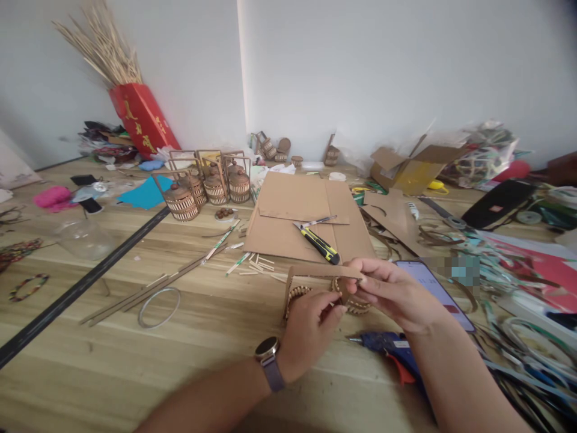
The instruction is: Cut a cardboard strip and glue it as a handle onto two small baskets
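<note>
A small brown frame (311, 272) of flat strip, with round woven pieces (298, 293) inside it, lies on the table near the front. My right hand (383, 288) pinches the frame's right corner between thumb and fingers. My left hand (311, 328), with a watch on its wrist, reaches into the frame; its thumb and fingertips close near a woven piece, and what they hold is too small to name. Right of the frame lies a blue glue gun (383, 343). A yellow and black cutter (319, 245) rests on cardboard (288, 195) behind it.
Small lidded baskets (183, 201) with tall handles stand at the back left. A phone (435, 294) lies beside my right forearm. Thin sticks (259, 264), a wire ring (159, 308) and a black strip (90, 279) lie left. Tangled bands and an open box (412, 168) are right.
</note>
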